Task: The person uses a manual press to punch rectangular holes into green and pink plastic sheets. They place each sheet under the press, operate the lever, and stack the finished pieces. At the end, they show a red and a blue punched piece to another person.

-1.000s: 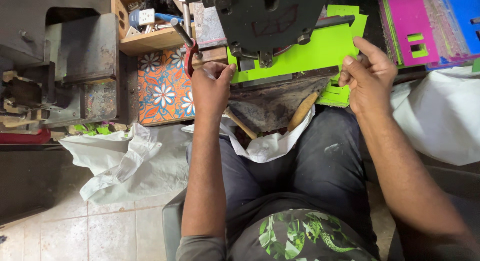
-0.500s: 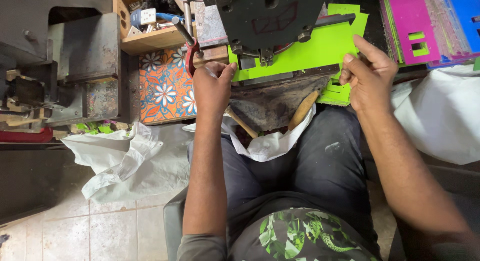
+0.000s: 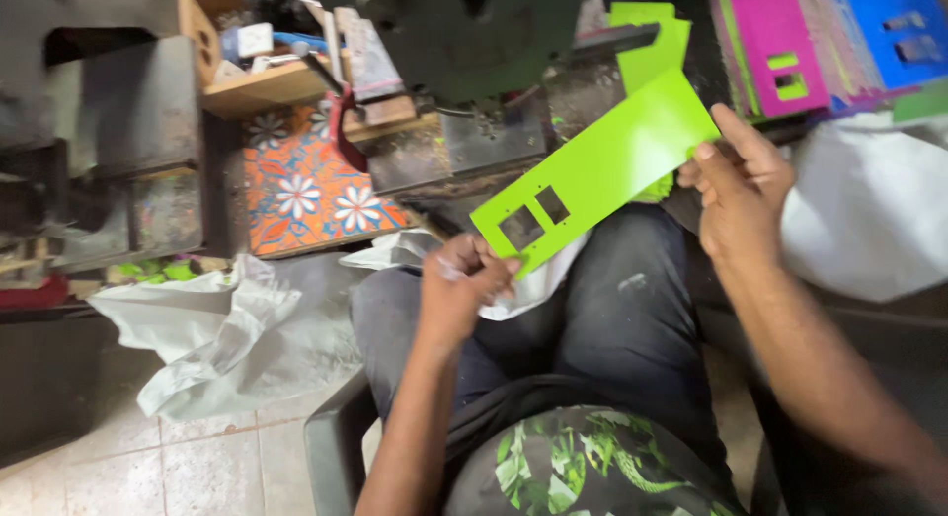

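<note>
Fingers, left: the fingers (image 3: 494, 269) of my left hand (image 3: 459, 289) were pressed together in a pinch on the lower corner of the green sheet (image 3: 602, 165), just below its two square cutouts (image 3: 538, 215).
Fingers, right: the fingers (image 3: 726, 131) of my right hand (image 3: 736, 185) were pinching the upper end of the same sheet, thumb on the near face and the rest behind it.
Sheet: it ran slantwise between my two sets of fingers, up and away from the left ones, held in the air above my lap (image 3: 612, 309) and touching nothing else that I could see.
Beyond the fingers: the dark press (image 3: 464, 32) stood just past the sheet, with another green sheet (image 3: 647, 42) lying under it.
Right of the fingers: a stack of magenta sheets (image 3: 770, 42) and blue sheets (image 3: 889, 32) lay beyond my right hand.
Left of the fingers: a flowered orange box (image 3: 316, 180) and a crumpled white bag (image 3: 197, 318) sat well apart from my left hand.
Step in hand: by my judgement, the punched sheet was out of the press and held up between both hands.
Next move calls for: both pinches kept firm, I judged, since the sheet was thin, long and held only at its ends.
</note>
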A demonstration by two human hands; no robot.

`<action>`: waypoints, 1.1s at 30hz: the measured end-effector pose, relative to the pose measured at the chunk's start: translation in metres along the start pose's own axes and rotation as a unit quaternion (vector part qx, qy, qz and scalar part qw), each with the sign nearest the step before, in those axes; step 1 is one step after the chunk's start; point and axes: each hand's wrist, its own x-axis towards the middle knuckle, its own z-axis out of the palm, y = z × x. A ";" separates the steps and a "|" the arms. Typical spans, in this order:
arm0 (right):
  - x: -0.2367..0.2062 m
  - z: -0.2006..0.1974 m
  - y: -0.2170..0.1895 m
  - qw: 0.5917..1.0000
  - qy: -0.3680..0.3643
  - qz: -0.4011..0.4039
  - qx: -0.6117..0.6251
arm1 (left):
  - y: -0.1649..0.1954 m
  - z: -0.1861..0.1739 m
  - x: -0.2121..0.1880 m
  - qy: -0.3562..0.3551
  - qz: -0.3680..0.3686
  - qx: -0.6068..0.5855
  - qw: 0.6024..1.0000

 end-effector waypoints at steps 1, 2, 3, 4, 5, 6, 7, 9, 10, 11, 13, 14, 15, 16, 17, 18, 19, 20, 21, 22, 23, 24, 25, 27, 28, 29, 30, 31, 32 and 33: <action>-0.004 0.000 -0.001 1.000 0.021 -0.003 0.006 | -0.006 0.017 -0.007 0.008 0.029 -0.017 0.999; -0.009 0.001 -0.003 0.998 0.045 0.037 0.005 | -0.009 0.029 -0.013 0.004 0.127 0.074 0.989; -0.014 0.003 -0.005 0.995 0.068 0.075 0.005 | -0.010 0.040 -0.016 0.002 0.227 0.163 0.960; -0.019 0.005 -0.008 0.989 0.092 0.112 0.007 | -0.010 0.053 -0.017 0.000 0.324 0.248 0.913; -0.024 0.007 -0.012 0.987 0.091 0.135 0.019 | -0.009 0.065 -0.017 -0.020 0.359 0.304 0.882; -0.029 0.009 -0.017 0.983 0.090 0.160 0.031 | -0.009 0.077 -0.018 -0.038 0.391 0.358 0.847; -0.033 0.009 -0.021 0.978 0.089 0.186 0.043 | -0.007 0.087 -0.019 -0.054 0.421 0.410 0.808; -0.036 0.009 -0.030 0.985 0.042 0.160 0.053 | -0.004 0.100 -0.016 -0.082 0.471 0.452 0.753; -0.036 0.008 -0.033 0.987 0.017 0.146 0.061 | -0.002 0.105 -0.014 -0.094 0.496 0.475 0.721; -0.035 0.006 -0.036 0.982 0.033 0.166 0.083 | -0.001 0.110 -0.013 -0.104 0.493 0.490 0.712; -0.027 0.000 -0.039 0.968 0.060 0.207 0.128 | 0.001 0.122 -0.009 -0.119 0.485 0.520 0.693; -0.020 -0.004 -0.040 0.975 0.051 0.184 0.110 | 0.001 0.130 -0.007 -0.117 0.466 0.507 0.715; -0.013 -0.009 -0.041 0.982 0.043 0.161 0.092 | 0.000 0.139 -0.005 -0.115 0.445 0.495 0.738; -0.004 -0.015 -0.041 0.987 0.034 0.139 0.075 | -0.001 0.143 -0.003 -0.112 0.424 0.482 0.759; 0.009 -0.021 -0.041 0.996 0.027 0.085 -0.013 | -0.002 0.144 0.000 -0.125 0.380 0.490 0.775; 0.025 -0.027 -0.039 0.994 0.019 0.031 -0.099 | -0.003 0.144 0.002 -0.136 0.335 0.497 0.788; 0.043 -0.032 -0.036 0.979 -0.016 -0.079 -0.186 | -0.006 0.141 0.003 -0.149 0.290 0.503 0.800; 0.062 -0.038 -0.032 0.943 -0.051 -0.186 -0.271 | -0.009 0.135 0.004 -0.151 0.258 0.499 0.813; 0.079 -0.045 -0.028 0.899 -0.035 -0.219 -0.378 | -0.013 0.127 0.005 -0.153 0.227 0.495 0.825; 0.097 -0.052 -0.023 0.842 -0.021 -0.249 -0.478 | -0.018 0.118 0.005 -0.154 0.195 0.490 0.836; 0.114 -0.059 -0.017 0.773 -0.009 -0.276 -0.571 | -0.024 0.109 0.005 -0.149 0.175 0.494 0.839; 0.130 -0.065 -0.010 0.769 -0.018 -0.257 -0.585 | -0.030 0.099 0.005 -0.141 0.154 0.498 0.842; 0.144 -0.070 -0.002 0.765 -0.025 -0.236 -0.598 | -0.036 0.089 0.004 -0.135 0.134 0.502 0.844; 0.169 -0.079 0.012 0.723 -0.022 -0.221 -0.655 | -0.048 0.070 -0.001 -0.114 0.109 0.477 0.864; 0.178 -0.081 0.021 0.681 -0.014 -0.229 -0.695 | -0.053 0.063 -0.004 -0.104 0.097 0.464 0.874; 0.185 -0.081 0.029 0.637 -0.006 -0.237 -0.733 | -0.058 0.056 -0.008 -0.103 0.060 0.460 0.880; 0.190 -0.082 0.036 0.644 0.003 -0.234 -0.728 | -0.063 0.050 -0.011 -0.100 0.023 0.455 0.884; 0.192 -0.081 0.041 0.651 0.011 -0.231 -0.723 | -0.066 0.044 -0.014 -0.098 -0.015 0.450 0.888; 0.193 -0.079 0.044 0.659 0.018 -0.227 -0.717 | -0.070 0.040 -0.017 -0.088 -0.014 0.441 0.893; 0.193 -0.078 0.045 0.677 0.021 -0.208 -0.705 | -0.073 0.037 -0.020 -0.078 -0.015 0.431 0.899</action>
